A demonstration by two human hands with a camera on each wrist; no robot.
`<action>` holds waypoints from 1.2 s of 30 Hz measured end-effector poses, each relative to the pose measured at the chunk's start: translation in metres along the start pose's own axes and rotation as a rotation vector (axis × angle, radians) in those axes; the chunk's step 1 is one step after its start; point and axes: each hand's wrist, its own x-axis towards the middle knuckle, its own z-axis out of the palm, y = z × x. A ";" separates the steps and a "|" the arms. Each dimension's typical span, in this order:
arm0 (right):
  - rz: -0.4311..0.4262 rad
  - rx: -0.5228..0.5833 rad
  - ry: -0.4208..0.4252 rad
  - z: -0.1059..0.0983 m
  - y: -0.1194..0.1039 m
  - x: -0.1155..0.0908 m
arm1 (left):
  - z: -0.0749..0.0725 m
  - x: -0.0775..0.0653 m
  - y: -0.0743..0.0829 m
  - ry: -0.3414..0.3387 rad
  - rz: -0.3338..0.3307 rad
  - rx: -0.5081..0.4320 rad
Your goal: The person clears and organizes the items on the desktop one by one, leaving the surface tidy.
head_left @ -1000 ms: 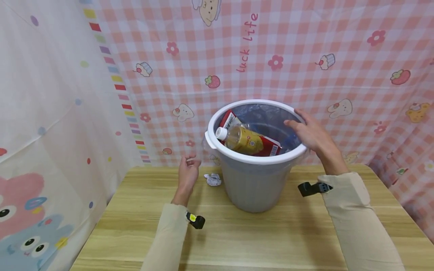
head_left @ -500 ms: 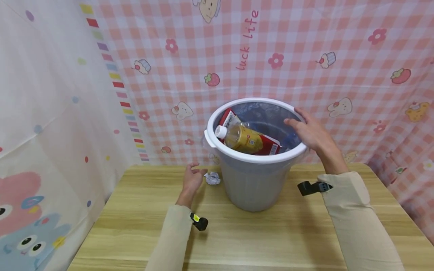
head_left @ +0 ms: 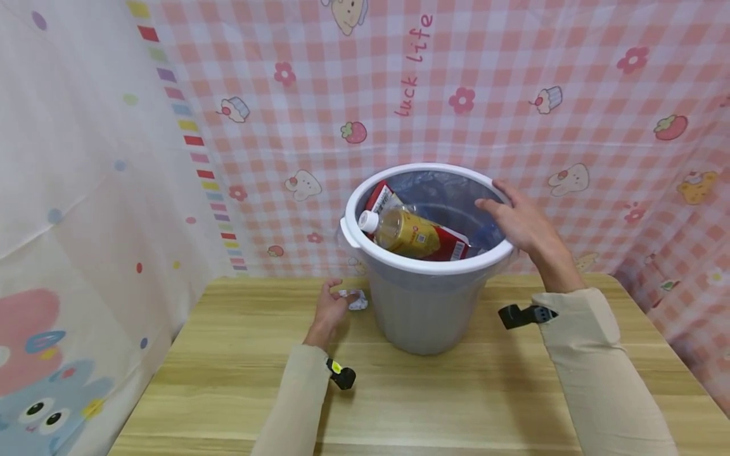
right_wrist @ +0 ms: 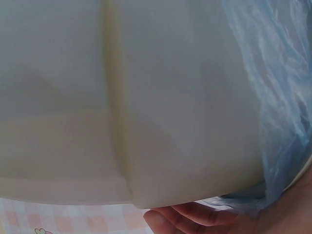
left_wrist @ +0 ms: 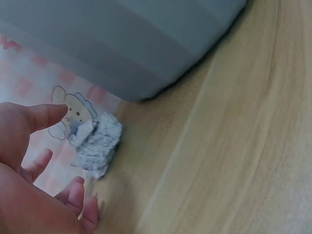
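Note:
A grey trash can with a white rim stands on the table, lined with a plastic bag. My right hand grips its rim on the right side, thumb over the inside and fingers outside. Left of the can's base lies a crumpled paper ball. My left hand is right beside that ball, and the left wrist view shows the thumb and fingers spread around its near side. Inside the can, a clear bottle with a white cap and yellow-red label lies slanted.
A red and white packet leans behind the bottle in the can. The wooden table meets a pink checked cloth at the back. A white patterned curtain hangs on the left.
My left hand has moved right, from short of the paper ball to right at it. The right hand stays on the rim, and the trash can stays put.

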 end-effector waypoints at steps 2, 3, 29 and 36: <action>0.000 0.006 -0.005 0.001 0.000 0.000 | 0.000 0.000 -0.003 -0.011 -0.001 0.004; 0.001 0.009 -0.006 0.001 0.000 0.000 | 0.000 0.001 -0.004 -0.020 -0.002 0.002; 0.012 0.004 0.002 0.001 -0.001 -0.001 | 0.004 0.005 -0.022 -0.035 0.120 0.116; 0.005 0.014 0.004 0.002 0.000 -0.002 | 0.003 0.002 -0.022 -0.058 0.109 0.134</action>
